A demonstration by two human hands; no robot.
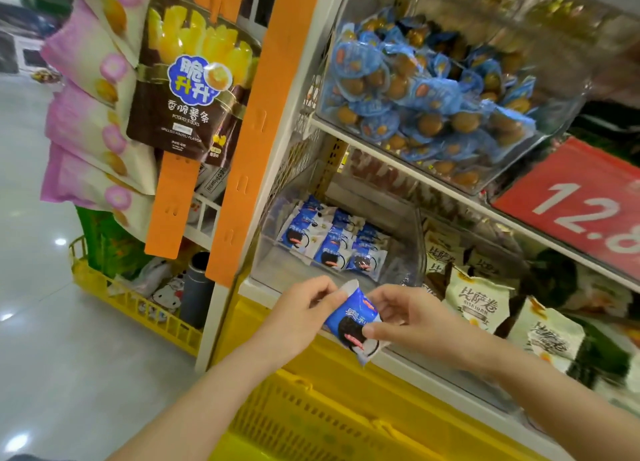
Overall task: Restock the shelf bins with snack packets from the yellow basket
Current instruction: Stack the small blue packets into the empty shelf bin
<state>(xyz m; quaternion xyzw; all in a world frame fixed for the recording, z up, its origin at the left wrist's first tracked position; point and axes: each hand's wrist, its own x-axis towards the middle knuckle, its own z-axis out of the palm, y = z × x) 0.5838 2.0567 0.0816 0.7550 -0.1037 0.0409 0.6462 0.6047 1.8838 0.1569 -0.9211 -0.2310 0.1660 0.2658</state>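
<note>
A blue and white snack packet (353, 325) with a dark cookie printed on it hangs in front of the lower shelf. My left hand (298, 318) pinches its upper left edge and my right hand (405, 318) pinches its right side. Just behind them a clear shelf bin (398, 252) holds several matching blue packets (329, 238) lying flat. The yellow basket (311, 419) sits below my forearms, and I cannot make out what it holds.
An upper clear bin (433, 89) is heaped with blue-wrapped snacks. Cream packets (481, 304) fill the bin to the right, under a red price sign (581, 204). Orange hanging strips (249, 131) carry potato stick bags at left. A second yellow basket (138, 301) stands on the floor.
</note>
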